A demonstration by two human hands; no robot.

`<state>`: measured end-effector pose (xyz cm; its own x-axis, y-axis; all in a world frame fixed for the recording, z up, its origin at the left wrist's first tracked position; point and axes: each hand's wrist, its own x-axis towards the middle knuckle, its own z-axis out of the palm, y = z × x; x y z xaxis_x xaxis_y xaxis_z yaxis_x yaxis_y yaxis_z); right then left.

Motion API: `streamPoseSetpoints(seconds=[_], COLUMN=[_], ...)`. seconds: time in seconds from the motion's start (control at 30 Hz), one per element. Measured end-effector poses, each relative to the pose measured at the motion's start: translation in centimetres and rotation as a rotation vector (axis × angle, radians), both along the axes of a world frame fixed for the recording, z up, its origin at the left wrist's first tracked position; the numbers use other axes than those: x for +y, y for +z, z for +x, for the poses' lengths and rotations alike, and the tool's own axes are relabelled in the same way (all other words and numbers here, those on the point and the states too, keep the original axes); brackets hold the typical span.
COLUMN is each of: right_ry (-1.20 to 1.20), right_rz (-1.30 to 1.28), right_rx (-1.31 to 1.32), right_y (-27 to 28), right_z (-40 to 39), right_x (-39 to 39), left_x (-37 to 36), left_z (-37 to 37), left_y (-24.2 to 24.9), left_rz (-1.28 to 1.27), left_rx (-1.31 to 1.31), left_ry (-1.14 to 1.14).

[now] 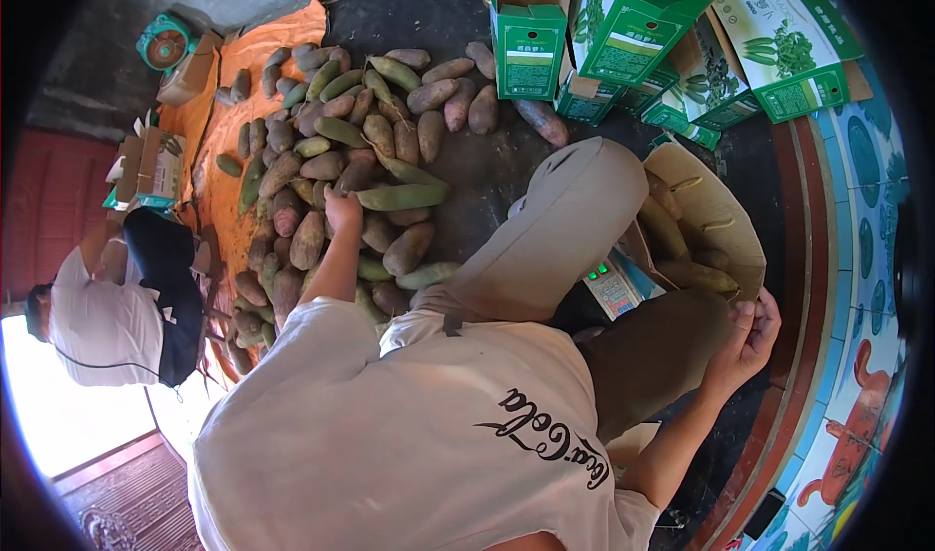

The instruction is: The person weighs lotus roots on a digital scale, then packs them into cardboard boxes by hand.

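My left hand (pixel 343 210) reaches into a big heap of long brown and green cucumber-like gourds (pixel 308 239). Its fingers are closed at the near end of a long green gourd (pixel 401 196) lying on top of the heap. To the right, an open cardboard box (pixel 732 200) stands by my knees with several gourds (pixel 665 231) inside, some green and some brownish. My right hand (pixel 745 342) is at that box's near corner, with thumb and fingers pinched on its rim. Between my legs, a scale (pixel 616 288) with lit green digits shows partly under the box.
Green-and-white printed cartons (pixel 531 49) stand at the back right, several of them open. An orange sheet (pixel 205 166) and dark floor covering (pixel 429 20) lie under the heap. At left another person (pixel 112 317) sits near a carton (pixel 156 166). A small fan (pixel 166 44) stands behind.
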<state>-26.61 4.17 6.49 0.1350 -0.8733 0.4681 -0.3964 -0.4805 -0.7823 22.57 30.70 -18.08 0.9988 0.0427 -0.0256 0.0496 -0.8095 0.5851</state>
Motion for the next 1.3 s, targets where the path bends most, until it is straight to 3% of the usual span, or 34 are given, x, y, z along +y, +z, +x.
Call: streamPoseSetpoints(seconds=[0.03, 0.13, 0.17, 0.27, 0.3, 0.33, 0.43, 0.53, 0.77, 0.93, 1.1, 1.3], right_ry=[-0.019, -0.079, -0.113, -0.179, -0.190, -0.214, -0.267, -0.272, -0.336, -0.422, -0.421, -0.506], right_rz=[0.005, 0.003, -0.003, -0.019, -0.056, -0.050, -0.036, -0.034, 0.051, 0.068, 0.164, 0.259], right_rx=[-0.008, -0.007, 0.000, -0.044, -0.011, -0.001, 0.011, -0.021, -0.004, 0.241, 0.274, 0.434], right_y=[-0.3, -1.3, -1.4, -1.7, -1.2, -1.0, -1.0, -2.0, -4.9, -10.0, -12.5, -16.9], right_z=[-0.4, -1.8, -2.4, -4.0, -4.3, -4.9, -6.6, -7.8, -7.9, -7.5, -8.1, -11.2], right_x=[0.0, 0.1, 0.3, 0.8, 1.4, 1.9, 3.4, 4.0, 3.0, 2.2, 4.5, 7.2], left_x=[0.0, -0.9, -2.2, -5.9, -7.4, -8.9, -11.7, -13.8, -18.0, -20.8, -22.9, -23.7], left_z=[-0.4, 0.9, 0.7, 1.1, 0.3, -1.5, -4.3, -5.3, -12.7, -15.9, -17.6, -18.0], left_y=[0.2, -3.1, -3.4, -1.2, 1.2, 5.1, 12.2, 16.3, 24.1, 23.5, 21.7, 21.0], left_rz=[0.076, -0.127, -0.026, -0.499, -0.451, -0.599, -0.811, -0.954, -0.863, -0.742, -0.789, -0.796], left_rx=[0.014, -0.010, -0.254, -0.007, -0.120, 0.008, -0.002, -0.006, -0.118, 0.000, 0.061, 0.058], left_ry=[0.038, -0.173, -0.238, -0.420, -0.464, -0.497, -0.589, -0.699, -1.047, -1.215, -1.344, -1.344])
